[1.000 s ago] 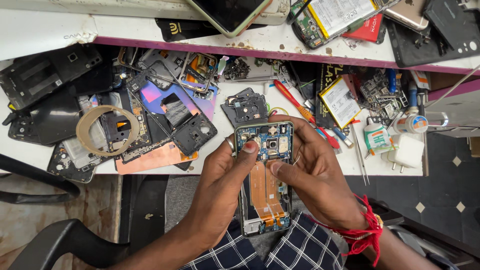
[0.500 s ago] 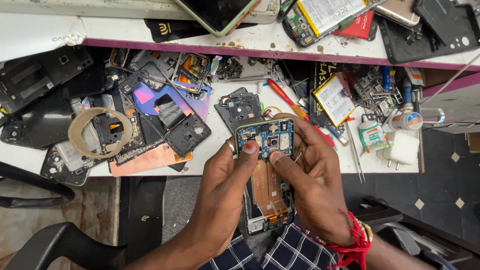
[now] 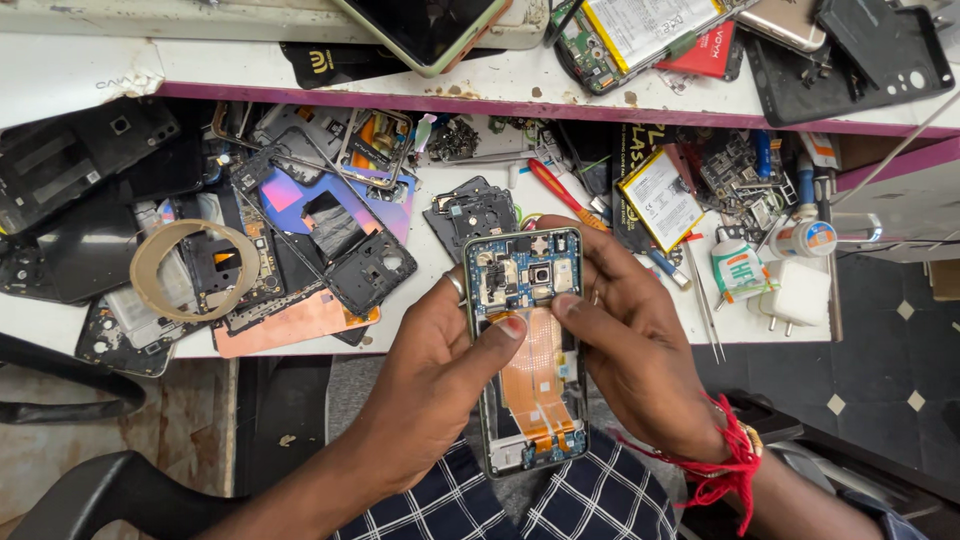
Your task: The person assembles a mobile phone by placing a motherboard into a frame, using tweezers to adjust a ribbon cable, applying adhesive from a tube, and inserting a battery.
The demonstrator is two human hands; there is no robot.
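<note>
White and crowded, the desk (image 3: 620, 330) stretched across the far half of the view, with a raised white shelf (image 3: 250, 70) edged in purple behind it. Both hands held an opened phone with its back cover off (image 3: 528, 350), just near of the desk edge and above a lap in blue checked cloth (image 3: 600, 500). The phone stood lengthwise away from the person, its blue circuit board and camera module at the far end and an orange flex cable running down the middle. The left hand (image 3: 440, 370) wrapped the phone's left side, its grip pressed onto the frame with the thumb laid across the top of the orange cable. The right hand (image 3: 630, 340) cupped the right side, fingers curled behind the far corner and the thumb tip resting on the board just beside the camera; red thread (image 3: 725, 460) circled that wrist. On the desk to the left lay a tan ring of tape (image 3: 190, 270) over black phone frames, and a copper-coloured sheet (image 3: 295, 325) sat at the near edge. A red-handled screwdriver (image 3: 560, 190) lay just beyond the phone, with a flat white battery with a yellow edge (image 3: 660, 200) to its right. Farther right stood a white charger plug (image 3: 795, 295).
</note>
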